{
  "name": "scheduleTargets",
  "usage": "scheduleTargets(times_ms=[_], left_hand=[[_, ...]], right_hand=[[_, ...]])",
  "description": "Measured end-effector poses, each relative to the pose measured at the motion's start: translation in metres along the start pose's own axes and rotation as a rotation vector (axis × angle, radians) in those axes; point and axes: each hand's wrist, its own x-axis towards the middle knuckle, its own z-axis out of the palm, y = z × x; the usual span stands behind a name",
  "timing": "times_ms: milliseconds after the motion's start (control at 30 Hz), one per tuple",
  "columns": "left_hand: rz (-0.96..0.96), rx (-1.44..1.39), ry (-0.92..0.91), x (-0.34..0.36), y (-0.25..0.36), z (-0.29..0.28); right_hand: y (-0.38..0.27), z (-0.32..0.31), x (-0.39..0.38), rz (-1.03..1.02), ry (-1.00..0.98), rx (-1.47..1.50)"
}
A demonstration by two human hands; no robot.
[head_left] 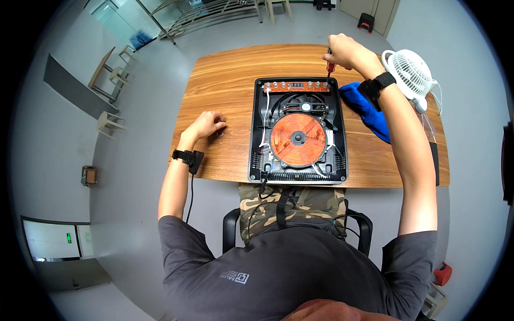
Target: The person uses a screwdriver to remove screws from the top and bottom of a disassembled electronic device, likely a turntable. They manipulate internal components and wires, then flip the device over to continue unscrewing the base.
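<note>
In front of me lies an opened induction cooker (342, 152), a black housing with a round copper coil (285, 143) inside. An orange control board (307, 86) with several buttons and a small display runs along its far edge. My right hand (347, 51) grips a screwdriver (331, 67) with a red handle. The screwdriver stands almost upright, its tip down at the board's right end. Left of the cooker my left hand (206, 124) rests on the table with its fingers curled. Several tiny pieces, perhaps screws (220, 135), lie by its fingertips. Whether the curled fingers hold anything is hidden.
A blue cloth (366, 112) lies right of the cooker, partly under my right forearm. Beyond it stands a white fan (411, 72). A dark flat object (435, 163) lies at the right edge of the wooden table (225, 69). A black cable (262, 193) hangs over the near edge.
</note>
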Motion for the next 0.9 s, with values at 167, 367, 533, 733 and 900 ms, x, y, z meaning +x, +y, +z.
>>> scheduleTargets(times_ms=[167,367,533,733,900], left_hand=[[0.11,-0.062,0.085,0.002,0.025,-0.005],[0.218,-0.138,0.179,0.006,0.061,-0.017],[0.269,-0.234,0.24,0.005,0.085,-0.035],[0.174,-0.735,0.216,0.01,0.121,-0.054],[0.104,-1.1,0.136,0.004,0.13,-0.068]], right_hand=[[-0.026,-0.009,-0.013,0.007,-0.023,-0.084],[-0.019,0.01,0.007,-0.133,0.028,-0.166],[-0.027,-0.024,-0.007,-0.159,0.23,-0.239],[-0.109,-0.03,-0.016,-0.416,0.479,-0.041],[-0.184,0.011,-0.009,-0.66,0.487,0.007]])
